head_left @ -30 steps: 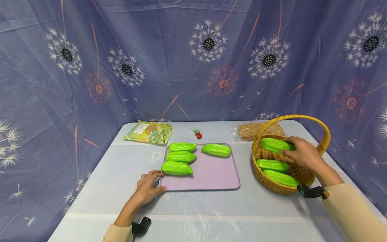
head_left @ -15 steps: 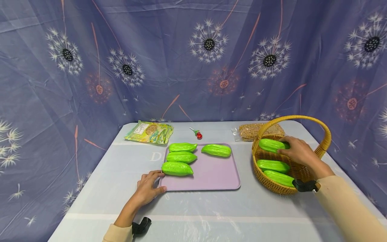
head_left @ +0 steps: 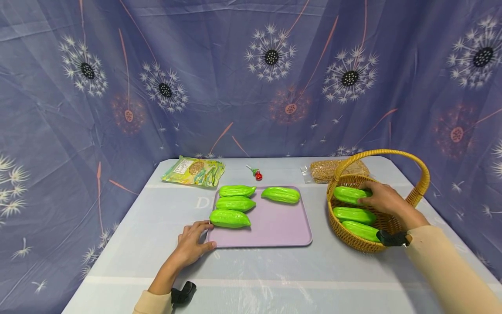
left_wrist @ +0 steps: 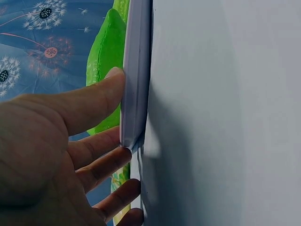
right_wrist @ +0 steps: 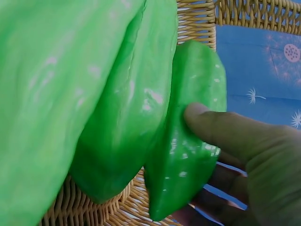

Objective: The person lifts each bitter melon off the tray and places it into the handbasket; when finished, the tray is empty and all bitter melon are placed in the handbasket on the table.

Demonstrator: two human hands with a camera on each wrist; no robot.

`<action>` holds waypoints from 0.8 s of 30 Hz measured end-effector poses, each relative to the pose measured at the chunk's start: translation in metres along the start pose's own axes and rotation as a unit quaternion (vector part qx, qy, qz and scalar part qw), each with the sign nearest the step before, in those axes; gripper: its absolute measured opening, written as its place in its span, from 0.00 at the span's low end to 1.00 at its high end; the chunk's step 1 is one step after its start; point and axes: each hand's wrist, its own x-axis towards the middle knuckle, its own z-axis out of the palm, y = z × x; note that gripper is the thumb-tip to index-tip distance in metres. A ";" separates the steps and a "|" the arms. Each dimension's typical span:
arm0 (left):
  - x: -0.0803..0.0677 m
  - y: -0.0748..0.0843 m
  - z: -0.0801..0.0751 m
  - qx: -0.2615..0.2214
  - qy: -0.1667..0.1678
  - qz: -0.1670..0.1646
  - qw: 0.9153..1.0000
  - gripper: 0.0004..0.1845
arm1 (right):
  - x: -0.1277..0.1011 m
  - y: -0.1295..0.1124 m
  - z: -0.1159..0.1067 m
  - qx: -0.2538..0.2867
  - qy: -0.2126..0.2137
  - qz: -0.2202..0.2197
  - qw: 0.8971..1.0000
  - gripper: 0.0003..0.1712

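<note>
My right hand (head_left: pixel 382 198) grips a green ridged gourd (head_left: pixel 347 194) at the far side of a wicker basket (head_left: pixel 353 240); in the right wrist view thumb and fingers (right_wrist: pixel 221 129) curl round that gourd (right_wrist: pixel 188 141). Two more gourds (head_left: pixel 354 214) lie in the basket in front of it. My left hand (head_left: pixel 192 240) rests with straight fingers on the near left corner of a lilac tray (head_left: pixel 274 226); its fingers (left_wrist: pixel 94 101) touch the tray rim (left_wrist: pixel 136 75). Several green gourds (head_left: pixel 229 218) lie on the tray.
At the back of the grey table (head_left: pixel 255 279) lie a colourful snack packet (head_left: pixel 194 171), a small red sweet (head_left: pixel 257 175) and a clear bag of grain (head_left: pixel 325 170). A dandelion-print cloth (head_left: pixel 251 78) hangs behind and at both sides. The basket's handle (head_left: pixel 421 174) arches over my right hand.
My right hand has moved the gourd it grips down and slightly left in the basket. My left hand and the tray have not moved.
</note>
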 end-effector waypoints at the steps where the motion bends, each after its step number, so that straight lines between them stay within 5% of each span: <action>1: 0.000 0.000 0.000 0.000 0.000 0.000 1.000 0.26 | 0.000 0.000 0.001 0.001 -0.003 -0.002 1.000 0.33; 24: -0.001 0.001 0.001 0.003 0.007 0.004 1.000 0.26 | 0.004 0.004 0.008 -0.018 -0.005 -0.034 0.999 0.29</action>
